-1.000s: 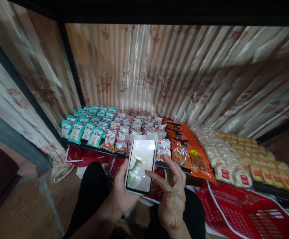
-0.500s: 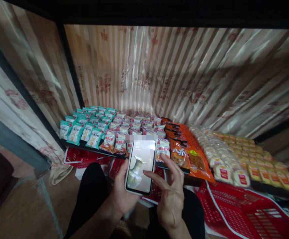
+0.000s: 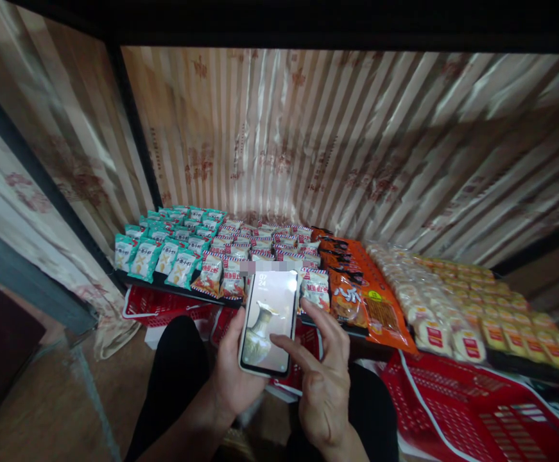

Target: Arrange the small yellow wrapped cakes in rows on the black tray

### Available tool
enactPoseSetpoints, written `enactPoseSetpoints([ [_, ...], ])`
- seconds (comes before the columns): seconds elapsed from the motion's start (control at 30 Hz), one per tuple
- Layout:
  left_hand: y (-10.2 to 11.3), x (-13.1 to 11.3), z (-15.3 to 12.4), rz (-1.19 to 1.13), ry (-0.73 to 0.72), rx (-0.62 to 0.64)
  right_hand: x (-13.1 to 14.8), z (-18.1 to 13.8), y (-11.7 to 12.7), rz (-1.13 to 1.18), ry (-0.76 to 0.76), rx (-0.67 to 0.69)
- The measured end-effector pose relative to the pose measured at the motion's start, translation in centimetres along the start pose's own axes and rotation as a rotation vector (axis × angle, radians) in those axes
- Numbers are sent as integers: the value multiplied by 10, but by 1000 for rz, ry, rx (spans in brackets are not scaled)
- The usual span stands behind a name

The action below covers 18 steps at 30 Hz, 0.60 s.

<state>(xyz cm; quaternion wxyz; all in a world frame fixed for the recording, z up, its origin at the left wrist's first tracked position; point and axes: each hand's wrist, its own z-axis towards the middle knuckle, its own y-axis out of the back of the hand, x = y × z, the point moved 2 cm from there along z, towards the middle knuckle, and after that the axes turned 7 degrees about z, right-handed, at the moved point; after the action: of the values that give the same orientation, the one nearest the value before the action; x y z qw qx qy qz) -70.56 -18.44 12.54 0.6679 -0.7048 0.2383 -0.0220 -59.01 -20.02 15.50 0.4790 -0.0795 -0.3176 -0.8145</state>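
Observation:
My left hand (image 3: 231, 375) grips a smartphone (image 3: 268, 321) upright in front of me, its lit screen showing a vase picture. My right hand (image 3: 322, 378) hovers just right of the phone with fingers spread, the forefinger tip touching the lower right of the screen. Behind the phone a low black shelf (image 3: 132, 277) carries rows of snack packets: teal packets (image 3: 163, 247), red-and-white packets (image 3: 260, 247), orange packets (image 3: 361, 289) and pale yellow packets (image 3: 457, 301).
Red plastic baskets sit on the floor below the shelf, one at the right (image 3: 457, 410) and another at the left (image 3: 158, 303). Striped satin curtain (image 3: 308, 141) backs the shelf. A dark shelf board runs overhead. My dark-trousered knees are under the hands.
The phone and both hands have shifted slightly left and down in view; my right forefinger has moved onto the screen's lower right edge.

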Motion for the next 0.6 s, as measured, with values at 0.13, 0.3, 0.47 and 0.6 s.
enactPoseSetpoints([
  [0.13,1,0,1,-14,-1,-15,-1,-1,-1,-6,16,14],
  [0.3,4,1,1,-26,22,-9,-7,4,-3,-24,53,41],
  [0.47,6,3,2,-20,27,66,-20,30,-6,-119,70,39],
  [0.6,6,2,1,25,24,94,-27,44,1,-194,-8,-145],
])
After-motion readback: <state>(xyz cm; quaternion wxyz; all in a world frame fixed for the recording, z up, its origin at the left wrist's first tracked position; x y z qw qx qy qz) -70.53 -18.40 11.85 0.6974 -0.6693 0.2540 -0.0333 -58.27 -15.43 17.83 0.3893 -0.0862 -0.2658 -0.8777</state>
